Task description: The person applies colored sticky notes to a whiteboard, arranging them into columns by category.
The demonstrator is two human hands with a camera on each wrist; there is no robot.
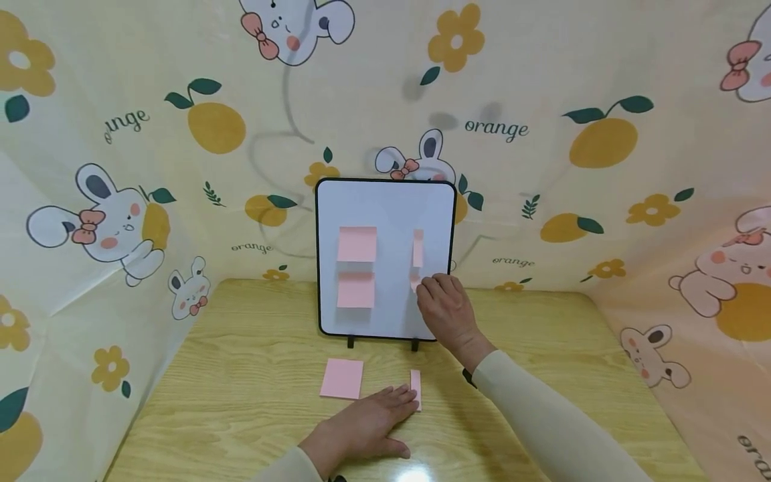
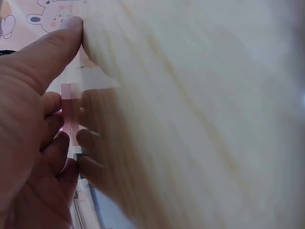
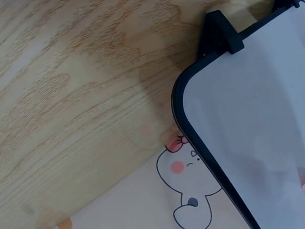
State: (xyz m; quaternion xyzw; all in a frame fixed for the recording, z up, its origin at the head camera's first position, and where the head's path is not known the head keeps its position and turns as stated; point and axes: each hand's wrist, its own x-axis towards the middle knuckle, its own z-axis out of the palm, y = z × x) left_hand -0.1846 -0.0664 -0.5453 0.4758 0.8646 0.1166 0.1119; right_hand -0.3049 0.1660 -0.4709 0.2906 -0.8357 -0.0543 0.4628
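Note:
A small whiteboard with a black frame stands upright on the table. My right hand is at its right side, fingers curled, pinching a narrow pink sticky note against the board's surface. Just above it, another narrow pink strip is stuck on. Two square pink sticky notes, an upper one and a lower one, hang on the board's left half. Lying flat with fingers extended, my left hand rests on the table, fingertips on a narrow pink sticky pad.
A square pink sticky pad lies on the wooden table, left of the narrow one. Black feet support the board's lower edge. Behind and at both sides hangs a patterned cloth with rabbits and oranges.

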